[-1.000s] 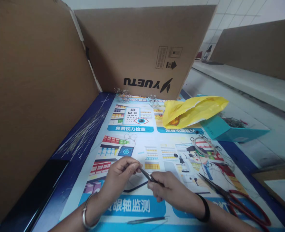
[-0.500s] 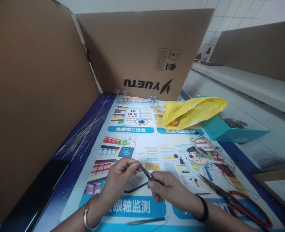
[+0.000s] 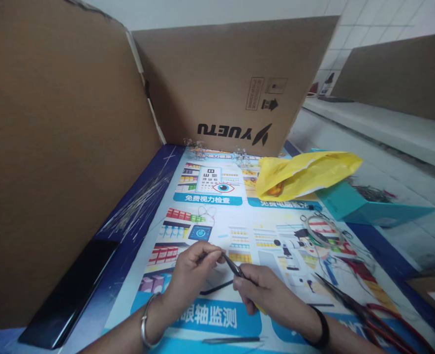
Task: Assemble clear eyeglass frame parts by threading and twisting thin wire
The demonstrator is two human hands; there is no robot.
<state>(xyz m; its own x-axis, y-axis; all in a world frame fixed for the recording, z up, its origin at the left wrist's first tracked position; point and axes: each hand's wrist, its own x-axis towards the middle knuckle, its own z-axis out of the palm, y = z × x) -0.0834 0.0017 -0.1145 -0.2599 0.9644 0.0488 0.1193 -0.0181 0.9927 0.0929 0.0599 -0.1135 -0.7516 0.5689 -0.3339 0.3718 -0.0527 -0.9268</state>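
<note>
Over the printed sheet (image 3: 223,219), the right grip (image 3: 267,290) is wrapped firmly around dark pliers (image 3: 235,267), whose tips reach up to the left grip (image 3: 197,268). There, thumb and fingers are pinched together; whatever sits between them is too small for me to make out. Beyond the right grip, further right, lie red-handled scissors (image 3: 356,306).

Above the smooth printed eye-check poster (image 3: 223,216), the pliers (image 3: 234,265) show dark, dully shining metal. Left of the poster lie bare metal wires (image 3: 133,204) and a glossy black slab (image 3: 70,295); at the poster's far end stands matt cardboard (image 3: 221,73); on the poster's far right, a creased plastic bag (image 3: 313,170).
</note>
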